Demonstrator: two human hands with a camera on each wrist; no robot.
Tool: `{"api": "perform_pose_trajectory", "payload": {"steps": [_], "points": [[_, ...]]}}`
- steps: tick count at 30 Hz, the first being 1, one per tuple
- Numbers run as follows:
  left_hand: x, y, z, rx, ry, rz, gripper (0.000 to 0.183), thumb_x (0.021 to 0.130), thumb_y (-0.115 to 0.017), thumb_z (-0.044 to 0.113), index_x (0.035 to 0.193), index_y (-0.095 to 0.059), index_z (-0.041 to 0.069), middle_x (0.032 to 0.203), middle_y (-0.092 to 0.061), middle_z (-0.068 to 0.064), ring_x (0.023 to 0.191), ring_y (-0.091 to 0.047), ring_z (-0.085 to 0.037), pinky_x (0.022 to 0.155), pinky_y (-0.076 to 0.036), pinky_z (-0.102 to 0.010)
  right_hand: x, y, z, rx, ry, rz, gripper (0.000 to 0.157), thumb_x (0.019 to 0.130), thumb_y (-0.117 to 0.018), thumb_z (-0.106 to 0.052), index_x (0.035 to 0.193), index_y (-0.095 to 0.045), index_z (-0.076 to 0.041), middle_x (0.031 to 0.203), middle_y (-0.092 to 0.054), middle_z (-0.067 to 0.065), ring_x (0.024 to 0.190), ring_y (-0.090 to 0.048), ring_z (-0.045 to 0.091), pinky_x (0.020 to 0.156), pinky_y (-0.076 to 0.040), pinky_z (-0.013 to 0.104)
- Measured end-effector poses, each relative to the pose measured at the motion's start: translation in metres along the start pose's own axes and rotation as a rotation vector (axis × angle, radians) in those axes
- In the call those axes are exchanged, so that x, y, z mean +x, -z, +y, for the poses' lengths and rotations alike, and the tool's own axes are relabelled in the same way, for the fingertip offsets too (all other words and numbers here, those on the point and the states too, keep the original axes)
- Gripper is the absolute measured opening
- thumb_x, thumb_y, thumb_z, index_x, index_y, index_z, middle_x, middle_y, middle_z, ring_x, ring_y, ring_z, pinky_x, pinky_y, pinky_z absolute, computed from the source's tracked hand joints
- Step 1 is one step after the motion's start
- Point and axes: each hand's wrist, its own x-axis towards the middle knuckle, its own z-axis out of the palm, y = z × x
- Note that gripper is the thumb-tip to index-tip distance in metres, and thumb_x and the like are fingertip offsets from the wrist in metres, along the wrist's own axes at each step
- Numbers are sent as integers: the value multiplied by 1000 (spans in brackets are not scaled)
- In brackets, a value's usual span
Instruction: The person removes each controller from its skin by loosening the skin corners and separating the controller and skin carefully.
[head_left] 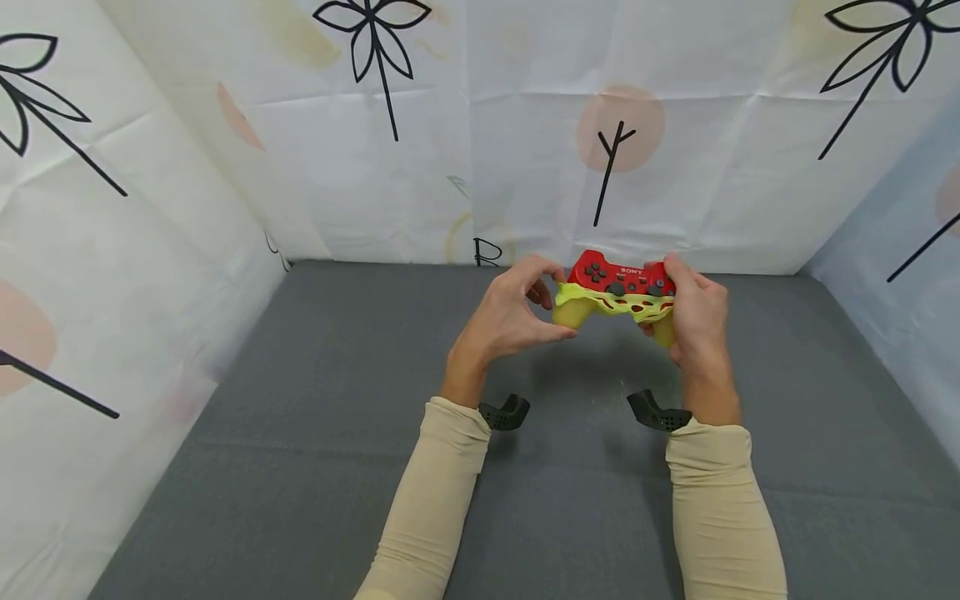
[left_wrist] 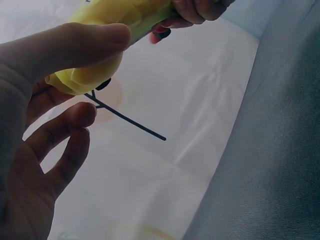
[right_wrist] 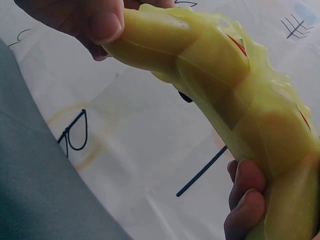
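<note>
Both hands hold up a red game controller [head_left: 617, 277] with SONY lettering, its dark sticks and buttons facing the head camera. A stretchy yellow-green cover [head_left: 576, 312] wraps its lower part and handles, and bits of red show through openings in it. My left hand [head_left: 512, 310] pinches the left handle; in the left wrist view the thumb presses on the yellow cover [left_wrist: 97, 75], with other fingers curled below. Around the right end, my right hand [head_left: 701, 315] grips with its thumb on the red face. The right wrist view shows the cover [right_wrist: 215, 85] over the underside, right fingertips curled on it.
Below the hands lies a grey tabletop [head_left: 315, 467]. White cloth walls [head_left: 510, 167] printed with leaf and tree drawings stand at the back and both sides. Dark brackets [head_left: 507, 412] sit at both wrists, beside beige sleeves [head_left: 431, 500].
</note>
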Motion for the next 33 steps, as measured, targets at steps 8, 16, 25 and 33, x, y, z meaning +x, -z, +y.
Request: {"api": "perform_pose_trajectory", "payload": {"steps": [8, 16, 25, 33], "points": [[-1, 2, 0, 43, -38, -21, 47, 70, -95, 20, 105, -65, 12, 105, -64, 0, 95, -62, -12, 89, -54, -25, 0, 2, 2, -17, -19, -65, 32, 98, -64, -49, 95, -76, -19, 64, -67, -2, 42, -58, 13, 42, -50, 25], [-3, 8, -3, -14, 21, -8, 46, 71, -93, 18, 103, -60, 13, 102, -61, 1, 90, -65, -12, 85, -56, -24, -1, -1, 0, -33, 41, -145, 52, 100, -56, -53, 125, -68, -10, 81, -69, -3, 56, -61, 11, 50, -54, 24], [-14, 33, -15, -89, 101, 86, 49, 72, -93, 14, 104, -56, 12, 102, -58, -1, 86, -65, -16, 79, -54, -29, -4, -4, -3, -339, 139, -451, 72, 103, -62, -25, 162, -25, -12, 140, -44, 4, 108, -59, 2, 83, -52, 14], [-26, 58, -27, -187, 187, 107, 47, 75, -89, 11, 107, -54, 12, 103, -58, -3, 88, -64, -21, 70, -54, -27, -5, -15, 0, -503, 334, -629, 99, 88, -75, 4, 164, -18, -23, 160, -23, 10, 118, -58, -2, 83, -55, 14]]}}
